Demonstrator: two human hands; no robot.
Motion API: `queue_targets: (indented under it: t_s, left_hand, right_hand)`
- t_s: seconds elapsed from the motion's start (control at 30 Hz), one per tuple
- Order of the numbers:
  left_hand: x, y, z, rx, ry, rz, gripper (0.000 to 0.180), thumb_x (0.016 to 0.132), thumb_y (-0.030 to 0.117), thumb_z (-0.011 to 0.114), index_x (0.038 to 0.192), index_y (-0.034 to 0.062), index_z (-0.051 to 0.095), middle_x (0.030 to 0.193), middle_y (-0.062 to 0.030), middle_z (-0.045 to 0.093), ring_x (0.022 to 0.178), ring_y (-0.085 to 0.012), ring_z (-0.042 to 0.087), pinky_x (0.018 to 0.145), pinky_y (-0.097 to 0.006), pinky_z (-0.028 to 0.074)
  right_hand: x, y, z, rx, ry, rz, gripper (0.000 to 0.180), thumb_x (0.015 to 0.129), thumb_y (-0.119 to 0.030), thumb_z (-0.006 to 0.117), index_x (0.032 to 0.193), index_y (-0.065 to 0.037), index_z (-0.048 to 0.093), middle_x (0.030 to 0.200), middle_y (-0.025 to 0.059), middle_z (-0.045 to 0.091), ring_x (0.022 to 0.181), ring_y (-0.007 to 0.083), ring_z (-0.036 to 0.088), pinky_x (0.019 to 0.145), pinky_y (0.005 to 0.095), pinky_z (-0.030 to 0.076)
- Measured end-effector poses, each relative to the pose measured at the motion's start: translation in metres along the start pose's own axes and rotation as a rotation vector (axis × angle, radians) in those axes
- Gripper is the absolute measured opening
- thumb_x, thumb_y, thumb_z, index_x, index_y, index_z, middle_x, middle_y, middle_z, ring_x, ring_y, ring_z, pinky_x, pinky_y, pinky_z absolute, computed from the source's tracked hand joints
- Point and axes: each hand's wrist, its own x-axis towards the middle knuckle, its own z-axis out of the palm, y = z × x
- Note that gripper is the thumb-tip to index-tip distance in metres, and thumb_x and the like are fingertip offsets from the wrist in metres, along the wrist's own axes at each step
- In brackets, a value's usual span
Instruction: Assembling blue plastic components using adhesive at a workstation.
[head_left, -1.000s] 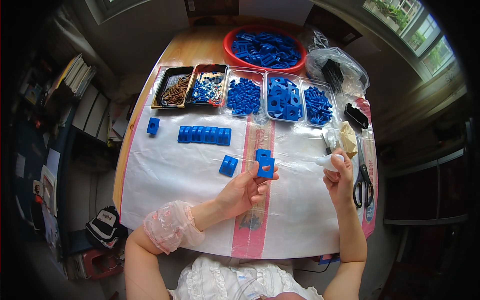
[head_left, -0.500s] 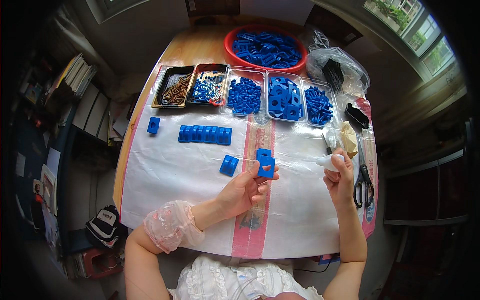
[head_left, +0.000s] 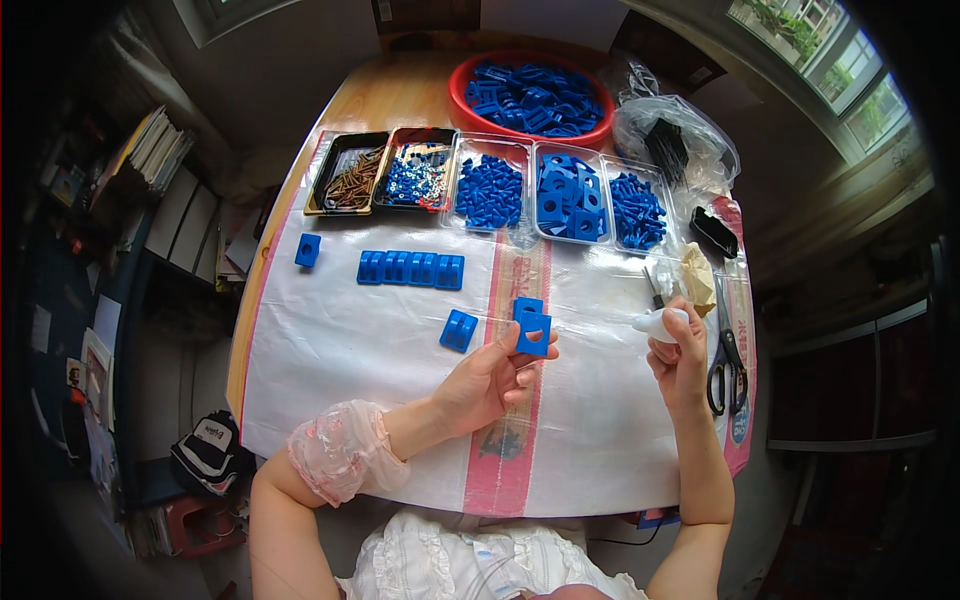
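Fingertips of the left hand [head_left: 490, 378] pinch a blue block [head_left: 534, 333] with a round hole, held up just above the white sheet [head_left: 330, 360]; a second block [head_left: 527, 307] sits touching it at 12 o'clock, though whether the two are joined I cannot tell. The right hand [head_left: 680, 360] is curled snugly round a small white bottle [head_left: 655, 322], nozzle pointing to 9 o'clock toward the block, the two well apart

At 9 o'clock from the held block a loose block [head_left: 459, 330] lies on the sheet; further out at 11 o'clock lies a row [head_left: 411, 269] of joined blocks, and a lone one [head_left: 308, 250] beyond it. Scissors [head_left: 722, 352] lie at 3 o'clock, just beside the right hand. At 12 o'clock stand trays [head_left: 480, 190] of screws and blue parts, with a red bowl [head_left: 530, 95] behind them and a clear bag [head_left: 675, 140] at 1 o'clock

The grip on the block looks light, only at its lower edge, so a push from the nozzle could tip it out of the fingers. If the bottle holds glue, too hard a squeeze could run onto the thumb or drip onto the sheet
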Motion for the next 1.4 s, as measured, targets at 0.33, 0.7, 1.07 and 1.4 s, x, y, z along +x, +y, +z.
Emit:
queue_targets:
  t_s: [0.33, 0.7, 1.07, 1.4]
  left_hand:
    - [0.0007, -0.0005, -0.0009, 0.003, -0.003, 0.005, 0.054, 0.102, 0.049, 0.043, 0.134, 0.0065, 0.047, 0.109, -0.0015, 0.055, 0.074, -0.0043, 0.041, 0.056, -0.016, 0.038]
    - [0.0002, -0.0002, -0.0006, 0.017, 0.000, 0.014, 0.055, 0.101, 0.052, 0.043, 0.133, 0.0068, 0.048, 0.109, -0.0010, 0.055, 0.074, -0.0042, 0.041, 0.055, -0.016, 0.037]
    - [-0.0001, 0.0010, 0.0004, 0.014, -0.003, 0.015, 0.053, 0.101, 0.050, 0.044, 0.133, 0.0074, 0.049, 0.111, -0.0009, 0.056, 0.075, -0.0041, 0.043, 0.056, -0.016, 0.038]
    - [-0.0018, 0.0047, 0.0006, -0.063, 0.006, -0.014, 0.059, 0.100, 0.049, 0.048, 0.138, 0.0039, 0.045, 0.070, 0.0077, 0.033, 0.056, -0.0022, 0.024, 0.046, -0.018, 0.021]
  right_hand:
    - [0.0003, -0.0007, 0.0001, 0.003, 0.003, 0.000, 0.018, 0.091, -0.017, 0.065, 0.081, -0.014, 0.049, 0.057, -0.0097, 0.037, 0.044, -0.0023, 0.028, 0.037, 0.0169, 0.016]
    - [0.0009, -0.0002, 0.0004, -0.004, 0.002, 0.001, 0.019, 0.091, -0.018, 0.064, 0.080, -0.015, 0.048, 0.056, -0.0102, 0.035, 0.044, -0.0022, 0.027, 0.038, 0.0173, 0.015]
    - [-0.0001, -0.0019, 0.0017, 0.054, 0.002, 0.025, 0.023, 0.092, -0.022, 0.063, 0.078, -0.015, 0.045, 0.054, -0.0100, 0.032, 0.043, -0.0016, 0.025, 0.036, 0.0170, 0.017]
    - [-0.0006, -0.0045, -0.0015, 0.079, -0.060, 0.062, 0.021, 0.091, -0.021, 0.063, 0.080, -0.015, 0.047, 0.056, -0.0094, 0.033, 0.044, -0.0015, 0.026, 0.037, 0.0169, 0.017]
